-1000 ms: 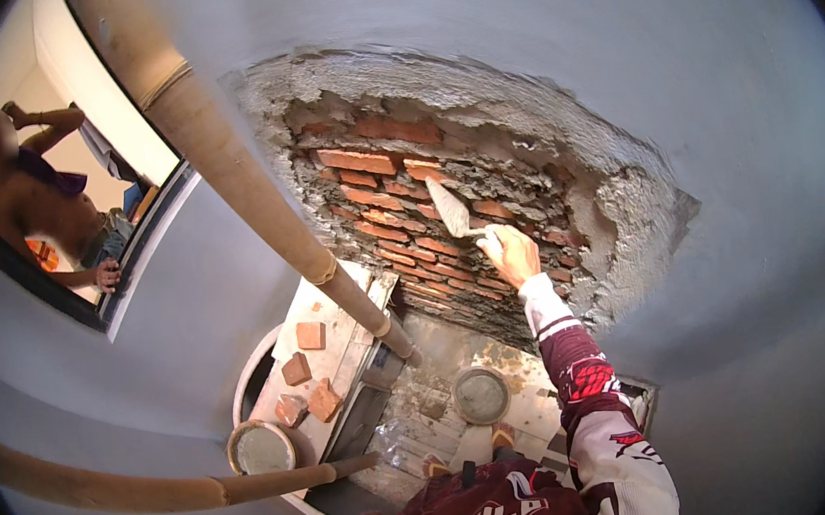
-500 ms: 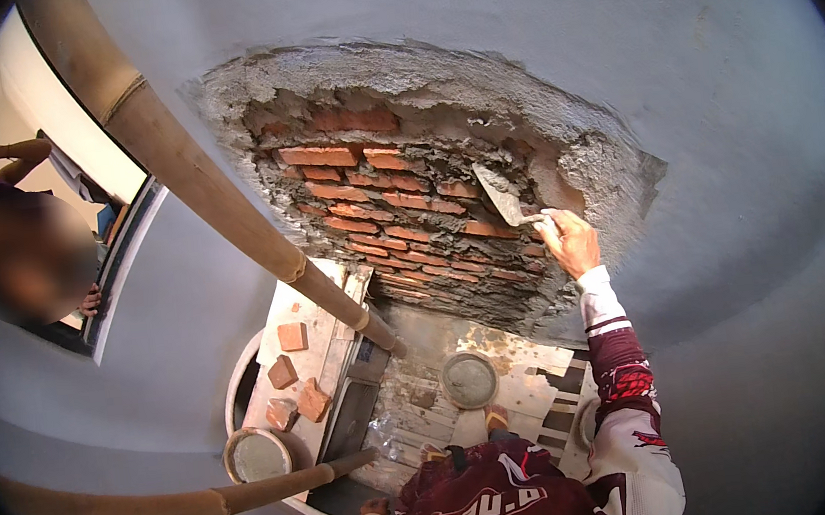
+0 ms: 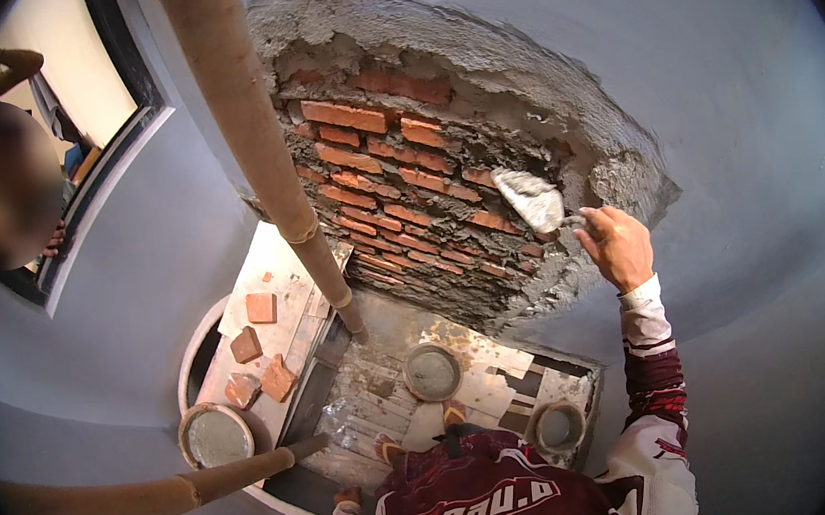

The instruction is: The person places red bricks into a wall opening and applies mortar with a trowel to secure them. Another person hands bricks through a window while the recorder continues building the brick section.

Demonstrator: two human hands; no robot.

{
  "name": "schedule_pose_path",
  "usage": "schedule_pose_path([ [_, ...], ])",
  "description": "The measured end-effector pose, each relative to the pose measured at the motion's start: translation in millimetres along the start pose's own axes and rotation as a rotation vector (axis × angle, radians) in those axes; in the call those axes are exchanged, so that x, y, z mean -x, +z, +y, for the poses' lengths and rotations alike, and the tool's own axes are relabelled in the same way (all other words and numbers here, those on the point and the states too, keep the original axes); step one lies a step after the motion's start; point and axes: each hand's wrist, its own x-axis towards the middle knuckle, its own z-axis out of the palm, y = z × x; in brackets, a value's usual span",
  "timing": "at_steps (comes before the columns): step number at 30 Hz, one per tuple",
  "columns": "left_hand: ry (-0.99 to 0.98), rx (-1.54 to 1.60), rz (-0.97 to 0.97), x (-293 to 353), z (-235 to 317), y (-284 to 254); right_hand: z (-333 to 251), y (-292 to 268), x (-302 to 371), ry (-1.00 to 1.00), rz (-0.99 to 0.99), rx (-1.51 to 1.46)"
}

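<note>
My right hand [image 3: 621,248] is closed round the handle of a pointed mortar trowel [image 3: 530,200]. The trowel's pale, bright blade lies over the right part of an exposed brick patch [image 3: 395,184], touching it or just in front; I cannot tell which. Rough grey mortar fills the gaps between the orange bricks, and a ragged render edge [image 3: 607,101] surrounds them. Down by my side, my left hand [image 3: 348,496] shows small next to my dark red and white shirt. Its fingers are too indistinct to read.
A thick bamboo pole [image 3: 254,133] crosses before the wall; another [image 3: 156,498] runs at lower left. Loose brick pieces [image 3: 261,308] lie on a board. Round tubs [image 3: 187,444] [image 3: 408,381] [image 3: 533,434] stand below, by the plank platform [image 3: 367,353]. A person [image 3: 8,189] is at the window opening.
The view has shifted, putting the upright pole farther right and the floor tubs more in sight. My right hand has turned the trowel so its blade shows broad and bright.
</note>
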Motion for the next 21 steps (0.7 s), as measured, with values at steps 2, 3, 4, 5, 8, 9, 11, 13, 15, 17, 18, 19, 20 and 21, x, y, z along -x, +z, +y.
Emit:
schedule_pose_path([
  [2,0.09,-0.245,-0.071,-21.7,-24.4,14.6,-25.4,-13.2,-14.2,-0.083,-0.115,-0.167],
  [3,0.072,-0.189,-0.077,-24.1,-25.4,22.0,-42.0,-20.3,-21.0,-0.101,-0.206,-0.254],
  [4,0.165,-0.341,-0.107,-21.0,-22.7,26.2,-57.7,-23.0,-27.8,-0.121,-0.3,-0.337],
  [5,0.264,-0.492,-0.136,-14.6,-13.9,24.9,-69.8,-23.4,-33.7,-0.199,-0.343,-0.388],
  [8,-0.056,0.014,-0.108,-6.5,-23.7,31.5,-87.9,-12.5,-51.6,-0.296,-0.486,-0.687],
  [9,-0.26,0.348,-0.084,-5.6,-25.9,37.3,-86.4,-2.8,-58.8,-0.267,-0.558,-0.781],
  [11,-0.076,-0.009,-0.132,-0.3,-14.5,30.4,-67.2,22.1,-77.1,0.045,-0.808,-0.971],
  [13,0.078,-0.302,-0.135,6.0,-14.9,17.8,-45.2,42.4,-90.6,0.11,-0.292,-0.52],
  [15,0.058,-0.265,-0.098,5.7,-30.9,13.8,-26.8,35.2,-85.8,0.084,-0.149,-0.365],
  [17,0.008,-0.168,-0.056,-0.6,-35.2,12.1,-28.4,17.6,-67.3,0.107,-0.145,-0.286],
  [18,-0.004,-0.144,-0.044,-0.4,-39.8,8.6,-29.7,17.4,-56.8,0.18,-0.203,-0.229],
  [19,-0.014,-0.13,-0.031,-1.3,-42.6,6.8,-34.1,24.3,-54.1,0.159,-0.199,-0.229],
  [20,-0.011,-0.124,-0.025,-2.5,-43.0,4.9,-39.9,31.6,-54.6,0.137,-0.196,-0.167],
  [21,-0.008,-0.116,-0.017,-2.9,-44.9,1.7,-49.5,40.2,-56.6,0.16,-0.204,-0.179],
])
